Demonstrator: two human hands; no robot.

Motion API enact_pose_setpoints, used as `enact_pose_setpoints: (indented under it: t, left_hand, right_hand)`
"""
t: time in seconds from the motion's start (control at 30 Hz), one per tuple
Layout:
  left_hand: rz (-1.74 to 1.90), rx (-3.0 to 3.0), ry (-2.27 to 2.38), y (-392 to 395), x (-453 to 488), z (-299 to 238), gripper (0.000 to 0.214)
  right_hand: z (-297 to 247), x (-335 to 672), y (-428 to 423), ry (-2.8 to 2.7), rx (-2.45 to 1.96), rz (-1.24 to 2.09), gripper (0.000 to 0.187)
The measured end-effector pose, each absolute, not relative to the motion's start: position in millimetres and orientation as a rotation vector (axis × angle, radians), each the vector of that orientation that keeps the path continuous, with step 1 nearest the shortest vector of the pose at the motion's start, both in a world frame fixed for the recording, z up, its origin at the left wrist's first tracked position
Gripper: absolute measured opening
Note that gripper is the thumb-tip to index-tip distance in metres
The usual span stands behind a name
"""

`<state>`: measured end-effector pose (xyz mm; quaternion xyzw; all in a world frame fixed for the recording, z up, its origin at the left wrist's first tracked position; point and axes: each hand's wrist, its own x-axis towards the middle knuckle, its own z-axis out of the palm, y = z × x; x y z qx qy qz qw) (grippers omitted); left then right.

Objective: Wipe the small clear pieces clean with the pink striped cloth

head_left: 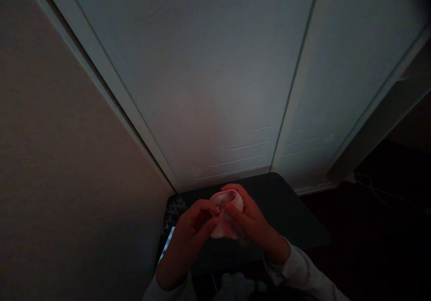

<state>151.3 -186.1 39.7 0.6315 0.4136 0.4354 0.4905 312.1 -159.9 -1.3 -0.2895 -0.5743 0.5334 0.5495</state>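
A small pink and white soft piece (222, 229), with a round opening at its top, is held up over the dark table. It looks like cloth, but the dim light hides its exact kind. My right hand (252, 222) wraps around its right side, the thumb lying across the front by the rim. From the left, my left hand (197, 227) is closed in a pinch at the near left edge of the opening. Something small and pale shows near those fingertips, too blurred to name.
Under my hands is a dark table (283, 213) with rounded corners. Clear small objects (177, 204) lie at its far left corner, near a lit screen (167, 242). White panels (215, 90) rise behind it, and a wall (84, 180) stands left. A thin cable (372, 186) lies at right.
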Motion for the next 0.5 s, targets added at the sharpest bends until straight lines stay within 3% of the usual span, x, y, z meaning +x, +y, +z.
enact_pose_setpoints:
  t: [0.23,0.5]
  left_hand:
    - [0.952,1.382,1.045,-183.5,153.9,37.4,0.026]
    - [0.827,1.388,1.069,-183.7,161.8,39.6,0.019]
  right_hand:
    - [-4.8,312.7,-156.2,-1.459,-0.821,0.845,0.010]
    - [-8.1,311.7,-154.5,-1.386,-0.895,0.765,0.018]
